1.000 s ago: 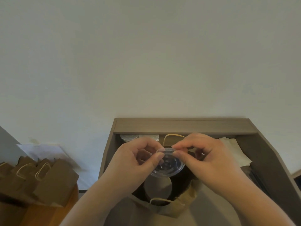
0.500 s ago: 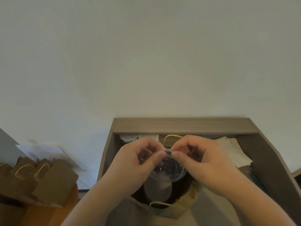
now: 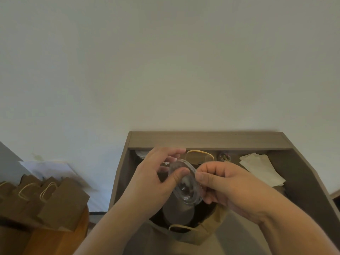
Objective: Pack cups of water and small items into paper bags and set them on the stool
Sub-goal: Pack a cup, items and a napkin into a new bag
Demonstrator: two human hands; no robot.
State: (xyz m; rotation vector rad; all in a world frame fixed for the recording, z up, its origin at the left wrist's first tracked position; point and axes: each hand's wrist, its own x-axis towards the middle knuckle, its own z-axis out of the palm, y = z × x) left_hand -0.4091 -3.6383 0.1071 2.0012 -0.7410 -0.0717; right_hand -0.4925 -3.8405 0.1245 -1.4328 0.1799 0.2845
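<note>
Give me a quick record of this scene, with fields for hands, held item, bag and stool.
left hand: grips clear plastic lid
right hand: pinches the lid's rim
lid: tilted, above open paper bag
open paper bag: on desk, cup inside
stool: left of desk, holds closed paper bags

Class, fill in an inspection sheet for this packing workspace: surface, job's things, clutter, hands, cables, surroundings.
Surface: brown desk with a raised back rim; an open paper bag stands on it.
Job's things: cup inside the open bag; clear plastic lid held tilted above it; closed paper bags on the stool, left.
Clutter: white napkins right; white-lidded tub and small patterned item at the back.
Hands: left hand and right hand both pinch the lid with their fingers.
Cables: nothing seen.
Surroundings: plain wall; white sheet beside the stool.
</note>
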